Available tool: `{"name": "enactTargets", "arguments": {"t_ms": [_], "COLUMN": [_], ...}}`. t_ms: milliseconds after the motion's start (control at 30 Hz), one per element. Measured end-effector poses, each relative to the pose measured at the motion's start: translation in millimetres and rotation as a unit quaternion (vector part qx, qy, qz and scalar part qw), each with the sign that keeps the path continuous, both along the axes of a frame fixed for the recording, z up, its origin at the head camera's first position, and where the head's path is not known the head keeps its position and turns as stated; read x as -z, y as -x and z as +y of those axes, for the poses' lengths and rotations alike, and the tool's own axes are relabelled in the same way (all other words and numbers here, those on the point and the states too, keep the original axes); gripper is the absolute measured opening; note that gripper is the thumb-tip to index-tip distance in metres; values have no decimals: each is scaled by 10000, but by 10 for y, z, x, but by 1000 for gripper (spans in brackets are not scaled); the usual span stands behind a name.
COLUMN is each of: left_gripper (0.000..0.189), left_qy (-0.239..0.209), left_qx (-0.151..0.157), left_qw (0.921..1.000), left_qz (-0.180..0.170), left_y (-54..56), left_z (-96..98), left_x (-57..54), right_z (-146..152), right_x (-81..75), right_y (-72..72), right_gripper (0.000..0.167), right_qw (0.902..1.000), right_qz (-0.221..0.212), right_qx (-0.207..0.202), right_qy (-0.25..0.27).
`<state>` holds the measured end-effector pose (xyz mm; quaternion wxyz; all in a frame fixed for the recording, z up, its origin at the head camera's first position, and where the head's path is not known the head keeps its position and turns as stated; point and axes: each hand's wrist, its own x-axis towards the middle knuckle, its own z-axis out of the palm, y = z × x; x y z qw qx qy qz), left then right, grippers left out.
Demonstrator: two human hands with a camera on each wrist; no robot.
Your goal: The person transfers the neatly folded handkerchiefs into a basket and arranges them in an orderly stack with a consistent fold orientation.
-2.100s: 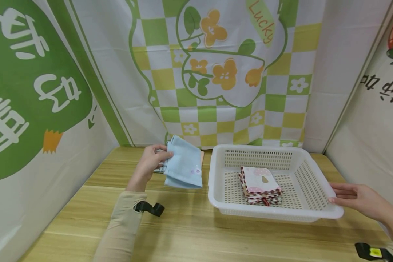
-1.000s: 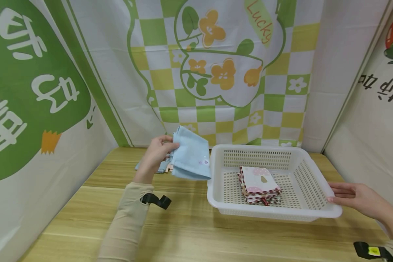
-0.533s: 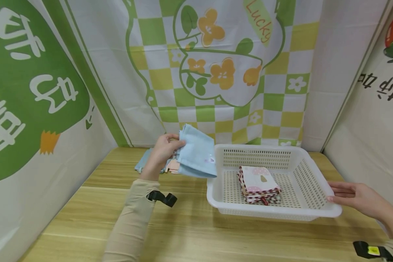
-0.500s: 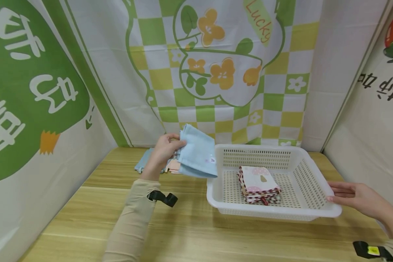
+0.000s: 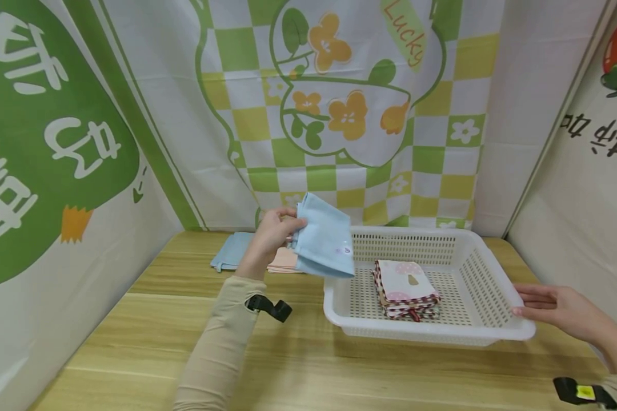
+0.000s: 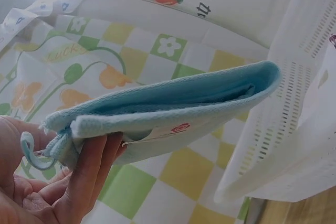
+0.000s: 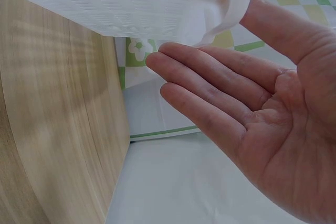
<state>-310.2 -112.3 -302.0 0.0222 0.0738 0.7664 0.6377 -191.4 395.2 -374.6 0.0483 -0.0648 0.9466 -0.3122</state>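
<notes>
My left hand (image 5: 272, 234) pinches a folded light blue towel (image 5: 325, 240) by its left edge, with the thumb in front. The towel hangs above the table, its right corner overlapping the left side of a white plastic basket (image 5: 416, 329) in the head view. The left wrist view shows the towel's open folds, a hanging loop and a small label with a pink rose. My right hand (image 5: 571, 311) touches the basket's right rim, its fingers extended; in the right wrist view the thumb reaches the rim. Inside the basket lies a stack of folded checked-edge cloths (image 5: 408, 285), a pink-patterned one on top.
Behind my left hand, another blue towel (image 5: 233, 251) and a folded peach towel (image 5: 285, 261) lie on the wooden table (image 5: 308, 365). A green-and-yellow checked curtain (image 5: 365, 182) hangs at the back; printed white sheets hang at both sides.
My left hand has carried the blue towel rightward and up from the back left toward the basket. The towels behind it have come more into view. The right hand stays at the rim.
</notes>
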Motion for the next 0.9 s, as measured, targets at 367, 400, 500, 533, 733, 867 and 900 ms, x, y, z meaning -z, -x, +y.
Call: {"name": "enactTargets", "arguments": {"t_ms": [367, 400, 500, 533, 733, 867, 900], "left_gripper": [18, 17, 18, 18, 28, 30, 30], "left_qy": [-83, -81, -70, -60, 74, 149, 150], "left_qx": [157, 163, 199, 212, 314, 351, 362], "left_qw": [9998, 9998, 9998, 9998, 9994, 9991, 9990], "left_qz": [11, 9, 0, -7, -90, -187, -205], "left_y": [15, 18, 27, 31, 69, 106, 116], "left_z": [142, 153, 187, 200, 280, 340, 355], "left_x": [14, 19, 34, 40, 68, 81, 84], "right_z": [-1, -1, 0, 0, 2, 5, 5], "right_x": [-11, -12, -12, -12, -7, -8, -7], "right_y": [-7, -7, -5, -5, -6, -6, -6], "right_gripper": [64, 64, 64, 65, 64, 64, 64], "right_qw": [10000, 10000, 10000, 10000, 9999, 9999, 9999], "right_qz": [46, 33, -1, -17, -85, -72, -53], "right_qx": [10, 16, 37, 41, -14, -17, -6], "right_qy": [5, 11, 5, 5, 84, 121, 116]}}
